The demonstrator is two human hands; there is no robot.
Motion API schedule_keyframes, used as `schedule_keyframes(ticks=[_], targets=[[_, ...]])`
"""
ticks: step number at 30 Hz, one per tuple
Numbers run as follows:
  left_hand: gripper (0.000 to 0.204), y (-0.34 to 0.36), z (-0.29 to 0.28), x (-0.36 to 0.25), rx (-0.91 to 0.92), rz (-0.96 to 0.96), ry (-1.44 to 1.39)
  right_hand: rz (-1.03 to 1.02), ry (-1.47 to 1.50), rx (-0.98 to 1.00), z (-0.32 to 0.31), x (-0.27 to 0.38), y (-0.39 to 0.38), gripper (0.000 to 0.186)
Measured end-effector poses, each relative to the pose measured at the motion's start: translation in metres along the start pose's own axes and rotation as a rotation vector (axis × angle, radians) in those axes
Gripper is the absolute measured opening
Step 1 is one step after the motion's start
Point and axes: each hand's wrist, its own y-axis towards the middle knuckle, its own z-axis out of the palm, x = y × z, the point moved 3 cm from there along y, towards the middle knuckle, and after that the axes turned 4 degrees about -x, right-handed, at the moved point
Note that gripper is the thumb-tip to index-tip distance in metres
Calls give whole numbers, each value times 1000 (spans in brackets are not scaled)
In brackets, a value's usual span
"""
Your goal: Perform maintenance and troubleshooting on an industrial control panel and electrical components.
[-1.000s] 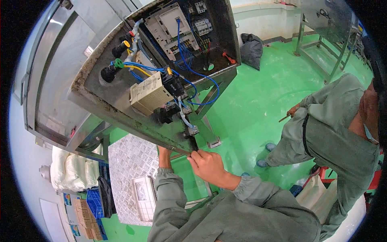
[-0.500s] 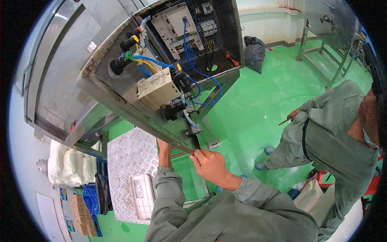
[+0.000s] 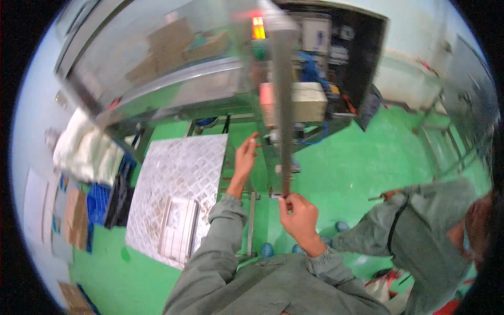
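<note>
My right hand (image 3: 300, 218) is closed on the lower edge of a metal cabinet door (image 3: 284, 110), which I see almost edge-on. To the left of that door, my left hand (image 3: 244, 164) is raised with its fingers apart, close to the door's outer face; whether it touches cannot be made out. A beige boxy control module (image 3: 310, 101) with blue wires sits on the door's inner side. Behind it stands the open electrical cabinet (image 3: 367, 58), its parts blurred. A lit yellow-orange indicator (image 3: 258, 27) shows at the door's upper left.
A checkered metal plate (image 3: 181, 152) lies low at the left, bearing a rectangular metal frame (image 3: 163, 231). White sacks (image 3: 86, 149) and a blue crate (image 3: 97, 203) are farther left. At the right a co-worker in grey-green clothing (image 3: 428, 226) holds a thin stick. A metal stand (image 3: 446, 142) is beyond.
The door has swung from showing its wired inside to nearly edge-on. My left hand, partly hidden behind the door before, now shows on its outer side. The view has shifted.
</note>
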Motion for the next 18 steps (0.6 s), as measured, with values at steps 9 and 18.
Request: schedule_keyframes(ticks=[9,18], targets=[[45,6,39,-11,70,144,-58,64,-60,40,-26,-8,8,25],[44,31,82,-16,24,98,-198,101,-81,-3,-37,-15,9,24]])
